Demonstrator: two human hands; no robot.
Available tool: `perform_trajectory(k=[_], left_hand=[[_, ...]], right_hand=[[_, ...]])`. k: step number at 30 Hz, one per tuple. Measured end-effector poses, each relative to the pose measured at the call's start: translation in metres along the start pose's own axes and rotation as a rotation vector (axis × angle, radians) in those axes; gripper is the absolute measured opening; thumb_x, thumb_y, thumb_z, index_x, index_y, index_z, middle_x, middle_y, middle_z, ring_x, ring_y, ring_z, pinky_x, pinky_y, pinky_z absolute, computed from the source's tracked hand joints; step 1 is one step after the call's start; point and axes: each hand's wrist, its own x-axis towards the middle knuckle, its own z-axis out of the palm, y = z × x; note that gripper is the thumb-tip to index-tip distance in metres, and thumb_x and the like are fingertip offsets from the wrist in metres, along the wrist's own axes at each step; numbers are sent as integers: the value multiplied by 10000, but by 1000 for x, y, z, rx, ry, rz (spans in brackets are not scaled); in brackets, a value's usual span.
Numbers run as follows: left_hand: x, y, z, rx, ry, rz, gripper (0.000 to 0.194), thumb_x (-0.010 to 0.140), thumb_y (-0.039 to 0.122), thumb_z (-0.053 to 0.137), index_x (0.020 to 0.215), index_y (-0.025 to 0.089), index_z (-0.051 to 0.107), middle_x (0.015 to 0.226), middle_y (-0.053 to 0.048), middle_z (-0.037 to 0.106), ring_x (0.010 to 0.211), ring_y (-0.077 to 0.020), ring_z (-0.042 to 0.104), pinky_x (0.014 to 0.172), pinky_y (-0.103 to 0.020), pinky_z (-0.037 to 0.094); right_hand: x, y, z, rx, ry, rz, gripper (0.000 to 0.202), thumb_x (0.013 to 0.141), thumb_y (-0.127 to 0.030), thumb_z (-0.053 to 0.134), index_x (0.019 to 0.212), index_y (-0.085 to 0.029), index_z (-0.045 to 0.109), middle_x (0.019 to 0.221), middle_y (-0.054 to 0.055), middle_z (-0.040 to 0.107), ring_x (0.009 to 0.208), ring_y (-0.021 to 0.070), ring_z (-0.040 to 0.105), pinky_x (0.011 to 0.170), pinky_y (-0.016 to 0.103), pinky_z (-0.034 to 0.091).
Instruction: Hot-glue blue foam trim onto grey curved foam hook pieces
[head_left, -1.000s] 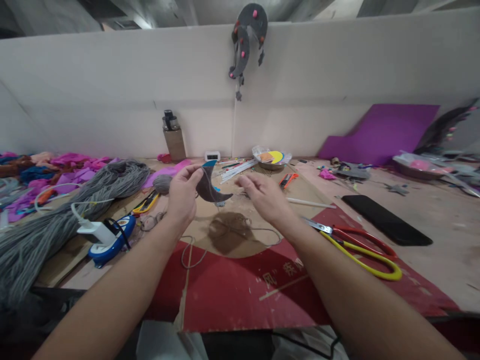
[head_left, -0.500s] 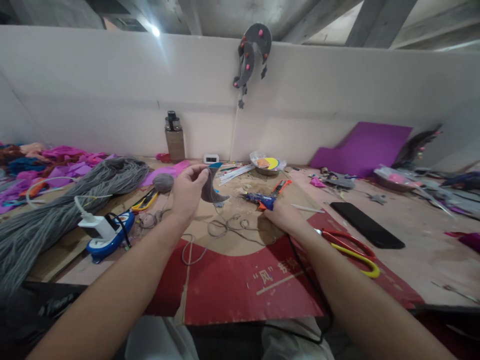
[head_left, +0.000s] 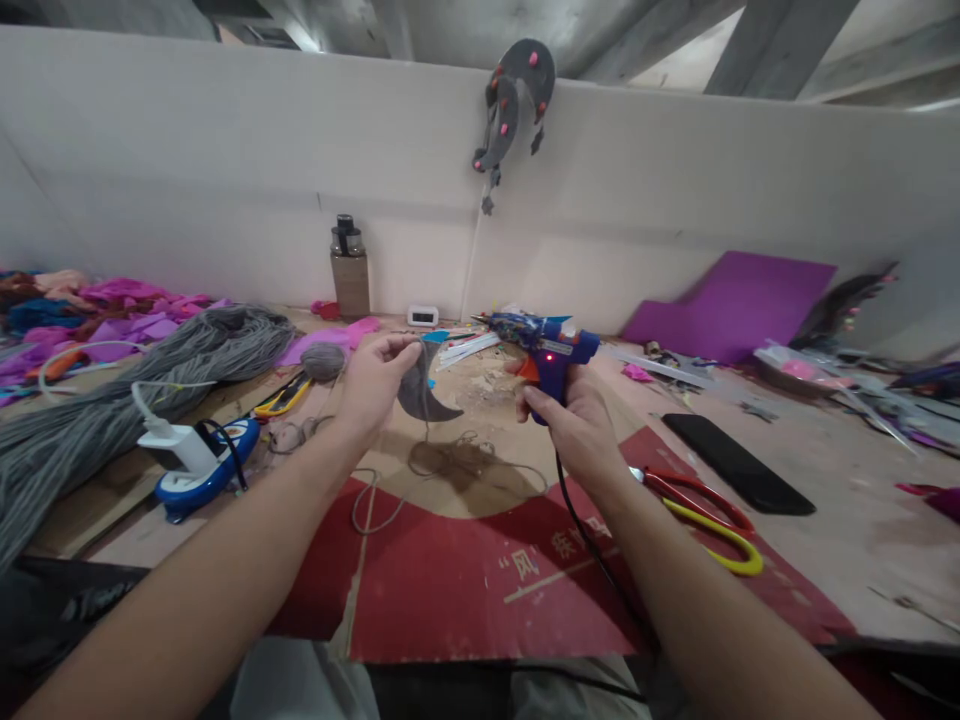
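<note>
Between the thumb and fingers of my left hand is a dark grey felt crescent, held up above the cardboard. Grey yarn hangs from the crescent and curls over the cardboard beneath. My right hand grips the handle of a blue hot glue gun with an orange trigger and a lit red light. The gun is raised, its nozzle pointing left above the crescent's upper right, apart from it. A black cord runs down from the handle.
Right of my forearm lie scissors with red and yellow handles and a black phone. To the left are a grey yarn hank, a blue power strip and a yellow cutter. A bottle stands near the wall.
My right hand has lifted the glue gun off the cardboard, and its nozzle now points left above the table. My left hand still holds the crescent, turned slightly.
</note>
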Motion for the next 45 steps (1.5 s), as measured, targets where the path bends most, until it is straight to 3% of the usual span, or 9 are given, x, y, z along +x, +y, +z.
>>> perform_trajectory(k=[8, 16, 45], left_hand=[[-7, 5, 5, 105, -34, 39, 221, 655, 279, 797, 812, 157, 701, 780, -37, 699, 691, -125, 611, 687, -249, 462], [-8, 5, 4, 139, -37, 55, 229, 661, 287, 799, 822, 165, 691, 794, -44, 695, 723, -143, 622, 690, -257, 472], [-11, 6, 6, 156, -45, 95, 172, 675, 275, 789, 788, 169, 711, 758, -33, 685, 690, -134, 604, 673, -258, 466]], right_hand=[[-11, 7, 3, -187, -147, -60, 222, 912, -328, 531, 1104, -217, 539, 1015, 42, 624, 667, 117, 486, 640, 285, 439], [-10, 2, 4, -301, -164, -47, 196, 905, -297, 507, 1074, -203, 542, 984, 55, 625, 693, 133, 501, 653, 288, 420], [-9, 5, 4, -337, -151, -44, 166, 900, -310, 506, 1027, -206, 532, 899, 48, 603, 702, 156, 507, 655, 314, 422]])
